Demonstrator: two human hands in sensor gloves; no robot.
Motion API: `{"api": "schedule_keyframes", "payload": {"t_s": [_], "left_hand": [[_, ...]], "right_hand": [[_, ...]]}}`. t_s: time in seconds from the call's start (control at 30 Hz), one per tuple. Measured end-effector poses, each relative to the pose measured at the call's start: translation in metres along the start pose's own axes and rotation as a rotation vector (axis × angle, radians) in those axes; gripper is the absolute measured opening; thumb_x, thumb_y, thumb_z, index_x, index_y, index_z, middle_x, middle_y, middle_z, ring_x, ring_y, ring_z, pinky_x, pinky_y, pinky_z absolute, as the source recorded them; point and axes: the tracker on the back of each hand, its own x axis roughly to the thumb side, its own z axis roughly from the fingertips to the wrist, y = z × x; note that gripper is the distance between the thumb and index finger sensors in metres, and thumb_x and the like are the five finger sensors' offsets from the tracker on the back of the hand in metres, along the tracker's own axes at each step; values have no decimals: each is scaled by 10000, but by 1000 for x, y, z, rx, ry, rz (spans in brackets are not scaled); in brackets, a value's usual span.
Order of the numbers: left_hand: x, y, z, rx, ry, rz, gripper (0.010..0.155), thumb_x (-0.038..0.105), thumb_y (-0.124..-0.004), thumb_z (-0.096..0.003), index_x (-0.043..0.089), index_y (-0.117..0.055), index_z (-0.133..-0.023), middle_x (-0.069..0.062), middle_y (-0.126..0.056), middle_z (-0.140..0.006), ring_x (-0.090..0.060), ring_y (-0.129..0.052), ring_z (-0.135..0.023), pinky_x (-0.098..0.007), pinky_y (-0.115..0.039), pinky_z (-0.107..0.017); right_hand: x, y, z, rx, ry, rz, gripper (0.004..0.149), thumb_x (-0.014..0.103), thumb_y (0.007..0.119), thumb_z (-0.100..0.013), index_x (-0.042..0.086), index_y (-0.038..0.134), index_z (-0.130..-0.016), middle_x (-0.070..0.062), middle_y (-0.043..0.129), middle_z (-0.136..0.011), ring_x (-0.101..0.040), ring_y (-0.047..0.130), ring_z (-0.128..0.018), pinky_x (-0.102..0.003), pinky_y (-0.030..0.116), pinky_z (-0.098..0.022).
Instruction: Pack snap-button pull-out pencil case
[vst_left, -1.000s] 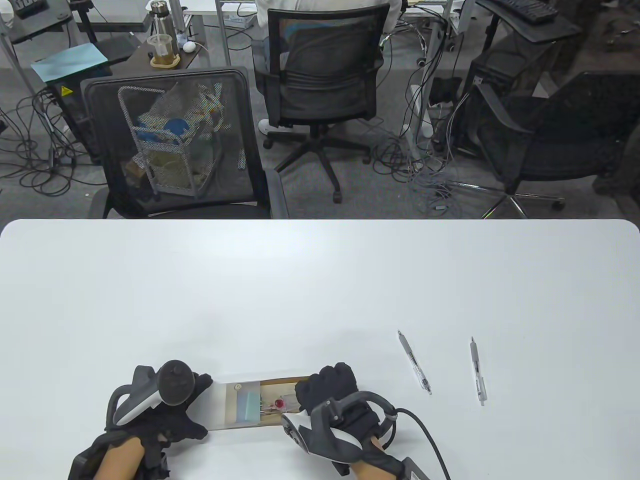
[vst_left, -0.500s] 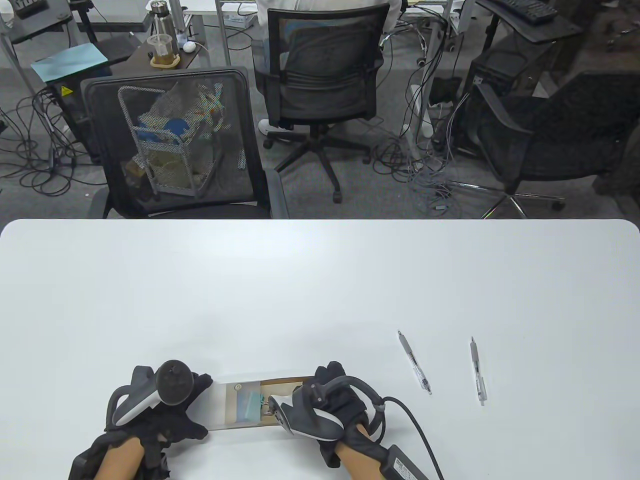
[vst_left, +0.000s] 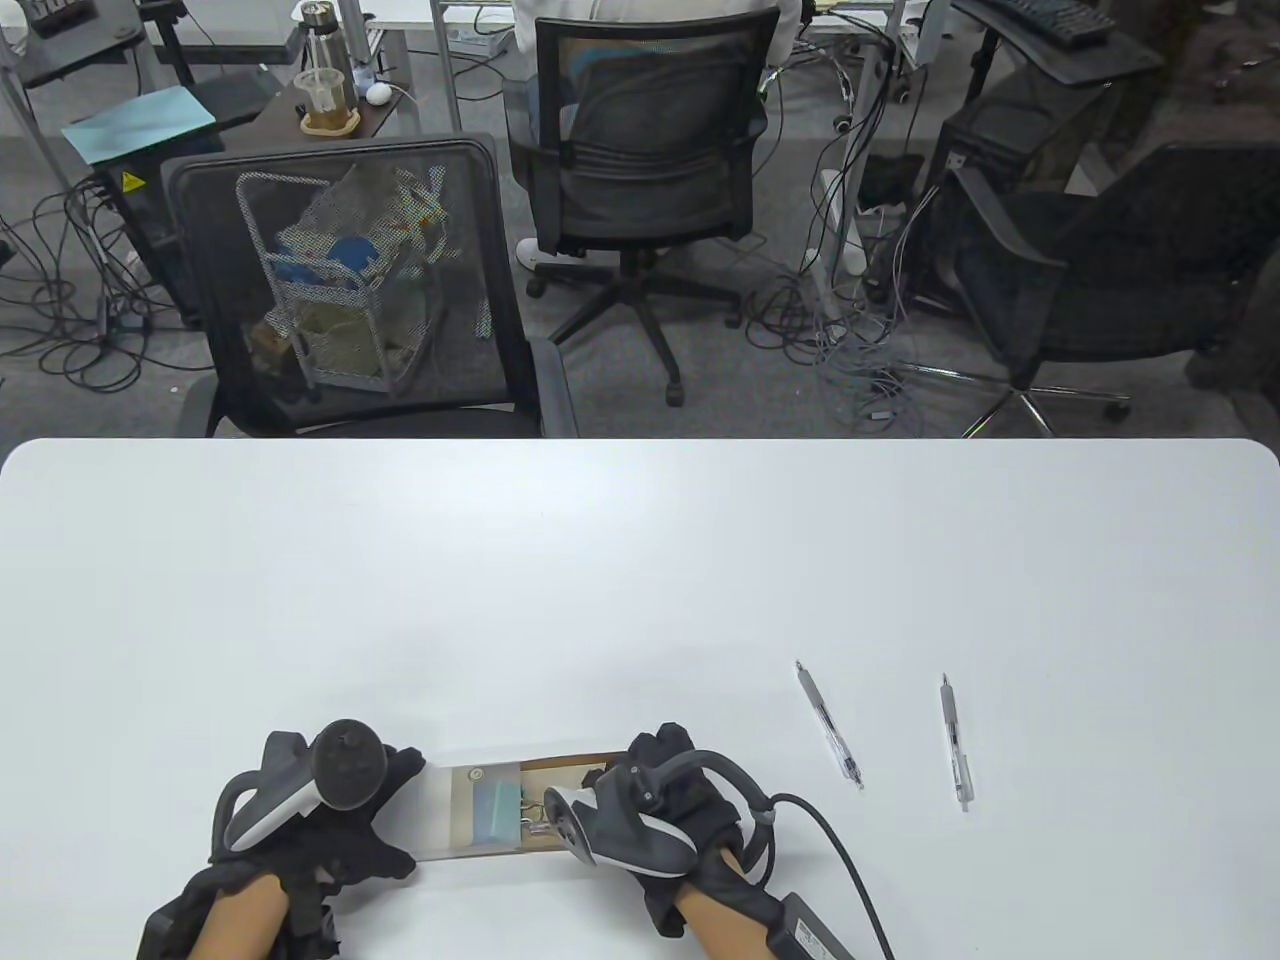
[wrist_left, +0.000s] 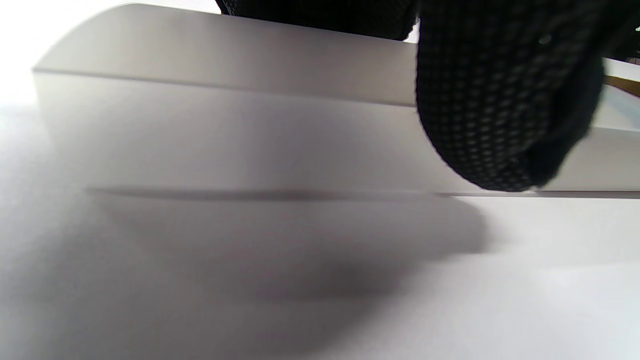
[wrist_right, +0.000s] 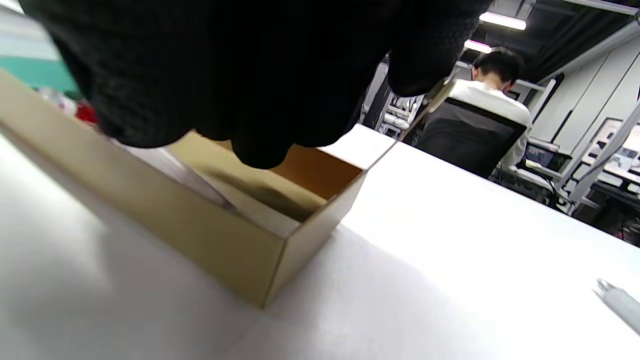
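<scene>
The pencil case lies near the table's front edge: a white sleeve (vst_left: 445, 815) with a snap button (vst_left: 476, 773), and a brown cardboard drawer (vst_left: 560, 765) pulled out to the right. A teal eraser (vst_left: 497, 808) lies in the drawer. My left hand (vst_left: 405, 815) grips the sleeve's left end; in the left wrist view a finger (wrist_left: 500, 100) presses on the sleeve's (wrist_left: 225, 130) side. My right hand (vst_left: 640, 770) hangs over the drawer's right end. In the right wrist view its fingers (wrist_right: 260, 75) are bunched above the open drawer (wrist_right: 200, 225); what they touch is hidden.
Two pens lie on the table to the right of the case, one nearer (vst_left: 829, 724) and one farther right (vst_left: 955, 740). A pen tip (wrist_right: 620, 302) shows in the right wrist view. Office chairs stand beyond the table's far edge.
My right hand has turned and shifted left over the drawer, now covering the small red item that showed there. The left hand and the sleeve have not moved.
</scene>
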Motion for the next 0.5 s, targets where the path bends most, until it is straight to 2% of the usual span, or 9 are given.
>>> {"api": "schedule_keyframes", "payload": {"t_s": [0.07, 0.13, 0.27, 0.4, 0.5], "left_hand": [[0, 0, 0, -1, -1, 2, 972, 545, -1015, -218, 449, -561, -1073, 126, -582, -1175, -232, -616, -1143, -637, -356, -850], [0, 0, 0, 0, -1, 1, 969, 545, -1014, -219, 448, -563, -1071, 124, -582, -1175, -234, -616, -1144, -638, -356, -849], [0, 0, 0, 1, -2, 1, 971, 545, -1014, -219, 447, -562, -1073, 126, -581, -1175, -235, -617, -1143, -637, -357, -850], [0, 0, 0, 1, -2, 1, 969, 543, -1014, -221, 447, -561, -1072, 125, -579, -1176, -236, -614, -1144, -637, -357, -850], [0, 0, 0, 2, -4, 2, 971, 544, -1013, -220, 446, -560, -1073, 123, -576, -1177, -237, -614, -1145, -638, -355, -850]], "right_hand": [[-7, -6, 4, -64, 0, -43, 512, 531, 843, -348, 478, 796, -855, 222, 930, -902, -75, 883, -864, -449, 671, -758], [-27, -17, 12, -155, 52, -177, 536, 539, 840, -352, 469, 775, -879, 199, 910, -929, -93, 868, -879, -452, 676, -749], [-72, -25, 22, -223, 248, -351, 619, 574, 829, -359, 433, 711, -951, 138, 854, -994, -141, 836, -906, -453, 688, -727], [-118, -12, 25, -186, 485, -341, 694, 609, 822, -360, 411, 646, -1001, 89, 802, -1044, -178, 816, -920, -441, 705, -706], [-146, 10, 23, -72, 629, -300, 746, 617, 829, -353, 393, 599, -1027, 64, 776, -1065, -194, 809, -922, -440, 707, -697]]}}
